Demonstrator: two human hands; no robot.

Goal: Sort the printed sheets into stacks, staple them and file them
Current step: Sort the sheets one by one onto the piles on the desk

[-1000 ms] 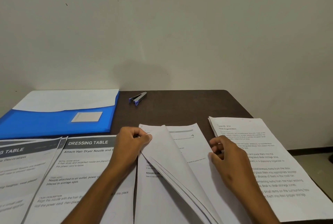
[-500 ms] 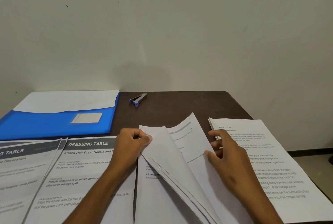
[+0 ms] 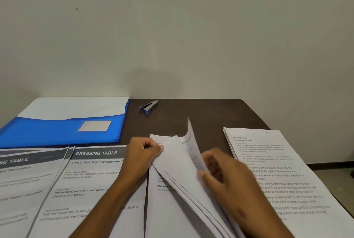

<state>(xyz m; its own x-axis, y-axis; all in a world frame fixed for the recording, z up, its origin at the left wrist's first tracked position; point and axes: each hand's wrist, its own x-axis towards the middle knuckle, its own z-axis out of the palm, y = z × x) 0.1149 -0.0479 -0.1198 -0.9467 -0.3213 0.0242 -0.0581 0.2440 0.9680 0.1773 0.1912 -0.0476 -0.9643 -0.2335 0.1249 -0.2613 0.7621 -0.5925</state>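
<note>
Left hand [image 3: 142,154] pinches the middle stack's [image 3: 172,163] lifted sheets; right hand [image 3: 228,176] grips one sheet's edge. Sheets could slip, fanning left of the stack.

A middle stack of printed sheets [image 3: 168,205] lies on the counter with several pages lifted and fanned up. Two "DRESSING TABLE" stacks [image 3: 92,182] lie to its left, a "Desk Organization" stack [image 3: 283,163] to its right. Behind them lie a blue folder [image 3: 63,132] and a small stapler [image 3: 148,105].
</note>
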